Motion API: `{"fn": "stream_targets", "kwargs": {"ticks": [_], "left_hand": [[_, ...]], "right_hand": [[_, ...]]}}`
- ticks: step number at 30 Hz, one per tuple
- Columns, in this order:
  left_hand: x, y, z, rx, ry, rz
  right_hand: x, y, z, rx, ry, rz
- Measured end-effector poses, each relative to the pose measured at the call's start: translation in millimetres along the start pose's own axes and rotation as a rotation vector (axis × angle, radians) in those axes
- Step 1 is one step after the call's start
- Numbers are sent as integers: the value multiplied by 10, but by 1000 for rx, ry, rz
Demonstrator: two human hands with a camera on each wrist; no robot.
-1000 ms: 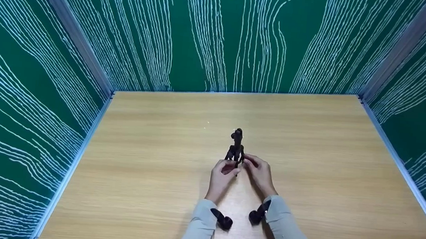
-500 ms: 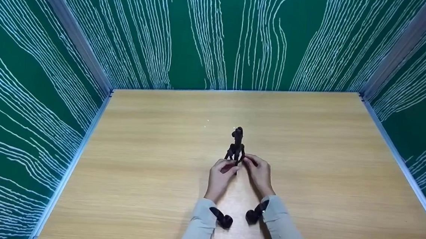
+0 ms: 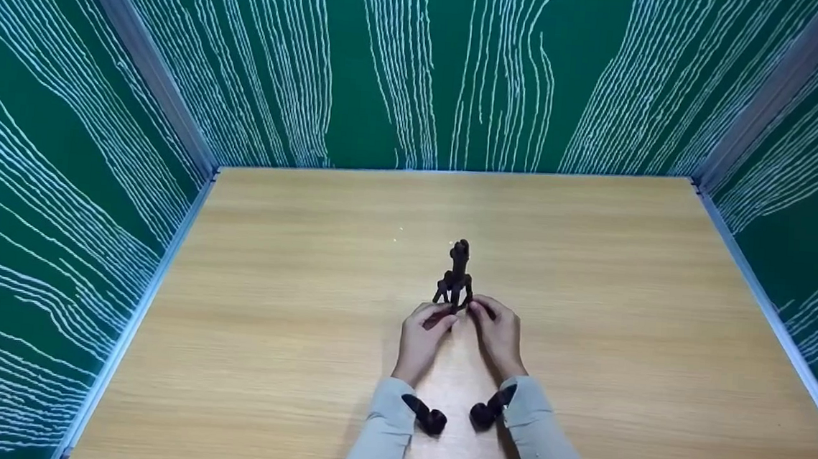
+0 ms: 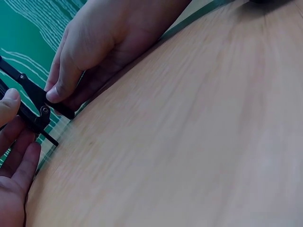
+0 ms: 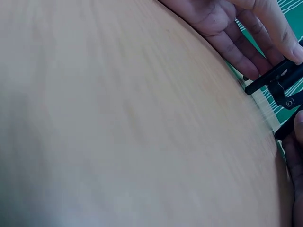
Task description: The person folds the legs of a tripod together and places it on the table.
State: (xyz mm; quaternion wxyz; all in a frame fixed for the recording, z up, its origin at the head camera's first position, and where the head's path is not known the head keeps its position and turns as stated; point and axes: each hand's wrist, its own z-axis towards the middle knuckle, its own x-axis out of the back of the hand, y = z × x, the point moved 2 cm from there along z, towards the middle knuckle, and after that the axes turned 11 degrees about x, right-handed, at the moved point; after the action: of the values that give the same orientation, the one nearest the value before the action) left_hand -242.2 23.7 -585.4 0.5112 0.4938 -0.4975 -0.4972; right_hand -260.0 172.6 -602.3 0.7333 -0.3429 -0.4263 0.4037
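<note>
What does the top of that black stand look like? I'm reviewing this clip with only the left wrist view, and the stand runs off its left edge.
Observer: In the head view, the stand ends in a lumpy black top.

Operator: And the sleeves? I see none here.

Observer: Both sleeves are pale grey and reach the wrists.

Operator: Anything small on the table near that top?

Observer: Yes, a few tiny white specks on the table, left of it.

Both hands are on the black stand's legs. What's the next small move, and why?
Probably ease the leg in the right hand slightly outward while the left hand steadies the black stand: each hand pinches a different leg, and the legs look only partly spread.
</note>
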Motion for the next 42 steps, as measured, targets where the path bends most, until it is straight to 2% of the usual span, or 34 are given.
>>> {"fn": "stream_targets", "kwargs": {"ticks": [2, 8, 12, 23, 28, 36, 42], "left_hand": [[8, 36, -11, 4, -7, 0], [-13, -204, 99, 30, 2, 20], [1, -252, 117, 29, -7, 8], [26, -239, 104, 44, -28, -10], [23, -251, 99, 32, -20, -15], [33, -263, 99, 69, -15, -23], [37, -254, 101, 55, 0, -31]], "right_hand": [[-3, -9, -8, 4, 16, -7], [-2, -14, -25, 11, 39, -24], [-8, -13, -44, 11, 43, -38], [-19, -33, -107, -27, 70, -18], [-16, -52, -123, -39, 71, -25], [-16, -52, -132, -52, 70, -41], [-32, -32, -131, -39, 77, -43]]}}
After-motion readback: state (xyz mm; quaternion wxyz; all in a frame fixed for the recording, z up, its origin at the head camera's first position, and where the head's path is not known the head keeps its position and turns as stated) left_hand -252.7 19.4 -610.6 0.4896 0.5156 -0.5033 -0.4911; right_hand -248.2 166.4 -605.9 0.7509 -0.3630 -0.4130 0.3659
